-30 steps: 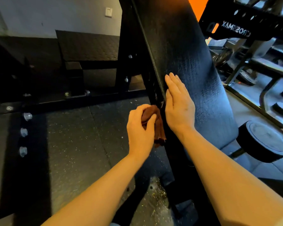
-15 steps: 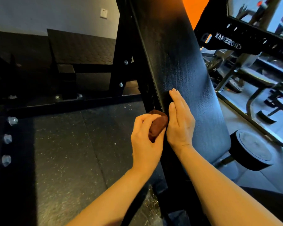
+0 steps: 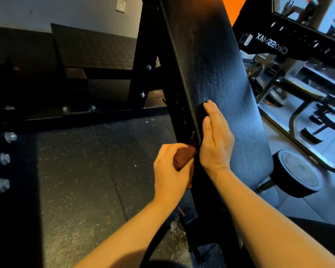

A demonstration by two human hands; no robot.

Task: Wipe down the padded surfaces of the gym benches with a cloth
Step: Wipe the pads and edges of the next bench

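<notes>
Brown cloth (image 3: pixel 184 156) bunched small, pressed against the left side edge of the black bench pad (image 3: pixel 217 78), low on the pad and near the camera. Gripped in the left hand (image 3: pixel 170 171), fingers and thumb curled round it, a loose tail hanging below the palm. Compared with a second ago, more tightly wadded and tucked closer under the stitched seam, less of it dangling; seemingly worked along the pad's edge rather than across its face. Right hand (image 3: pixel 216 140) laid flat on the pad's front surface just right of the seam, fingers straight and together, pointing up the pad, holding nothing; placed much as half a second ago, apparently steadying the pad.

Judging from this: edge wiping in hand, the broad textured face above and to the right probably not yet dealt with in this pass, though cleanliness cannot be told from the sheen.

Further out: black steel frame (image 3: pixel 143 74) with bolts behind the pad on the left, speckled rubber floor (image 3: pixel 75 180) beneath, a round roller pad (image 3: pixel 296 173) at near right, and another bench (image 3: pixel 306 89) far right.
</notes>
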